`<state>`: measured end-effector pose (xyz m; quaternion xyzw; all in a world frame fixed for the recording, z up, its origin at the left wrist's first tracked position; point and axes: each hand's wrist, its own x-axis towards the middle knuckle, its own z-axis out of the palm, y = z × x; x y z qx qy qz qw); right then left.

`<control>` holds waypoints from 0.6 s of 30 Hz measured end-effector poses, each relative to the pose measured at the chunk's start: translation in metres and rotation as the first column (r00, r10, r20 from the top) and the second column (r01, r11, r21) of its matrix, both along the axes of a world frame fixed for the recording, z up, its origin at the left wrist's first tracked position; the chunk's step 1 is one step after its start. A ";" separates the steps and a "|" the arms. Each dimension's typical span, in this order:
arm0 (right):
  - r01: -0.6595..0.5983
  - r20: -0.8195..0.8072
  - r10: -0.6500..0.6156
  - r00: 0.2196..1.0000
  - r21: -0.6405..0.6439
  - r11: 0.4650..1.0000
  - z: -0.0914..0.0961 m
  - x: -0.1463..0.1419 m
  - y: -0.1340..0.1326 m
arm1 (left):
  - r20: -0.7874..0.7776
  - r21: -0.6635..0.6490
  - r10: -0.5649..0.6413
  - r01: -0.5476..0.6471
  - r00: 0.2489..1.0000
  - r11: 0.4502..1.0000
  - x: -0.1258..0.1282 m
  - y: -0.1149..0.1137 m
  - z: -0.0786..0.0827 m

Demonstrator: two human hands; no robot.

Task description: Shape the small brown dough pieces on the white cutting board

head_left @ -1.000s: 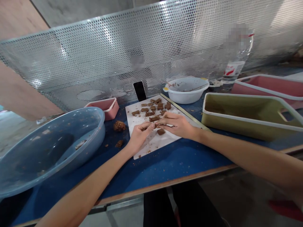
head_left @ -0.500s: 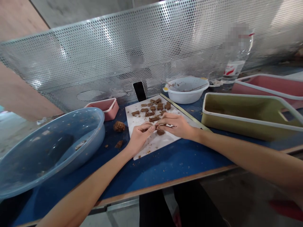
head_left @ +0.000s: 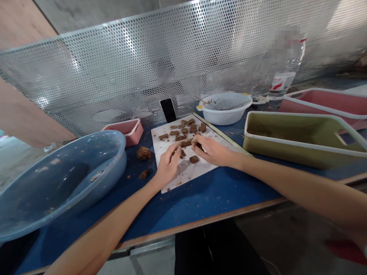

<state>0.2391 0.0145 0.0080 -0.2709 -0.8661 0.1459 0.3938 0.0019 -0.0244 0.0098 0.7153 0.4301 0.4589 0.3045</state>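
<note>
Evidently I am at the finger-work stage, handling small brown pieces on the white board (head_left: 187, 172). The bar (head_left: 185, 143) lies between my two hands, toward the far side, and a darker piece (head_left: 182, 153) sits just beside the left thumb. Nearer and a little right is the square block (head_left: 194, 159); more blocks (head_left: 174, 133) lie on the far half. As I judge it, the next move calls for a light touch, since the crumbs suggest the stuff breaks easily.

My left hand (head_left: 166, 166) is half curled, thumb and forefinger a little parted; I can't make out whether they pinch anything. My right hand (head_left: 213, 151) is bent over the bar's right end, fingertips pointing left and down, and their grip is hidden from me. The hands are apart, facing each other. The left forearm (head_left: 114, 217) slants up from the near left; the right one (head_left: 286, 183) reaches in from the right, lower at the elbow than at the wrist.
</note>
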 end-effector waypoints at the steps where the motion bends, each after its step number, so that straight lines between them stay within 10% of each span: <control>1: 0.001 0.036 0.000 0.999 -0.034 0.999 0.000 0.000 0.000 | -0.002 -0.008 -0.004 0.004 1.000 1.000 0.000 0.000 -0.001; 18: -0.025 0.079 0.029 0.996 -0.055 0.998 -0.006 0.000 0.002 | -0.002 -0.029 0.065 -0.065 0.998 0.997 -0.005 0.006 -0.008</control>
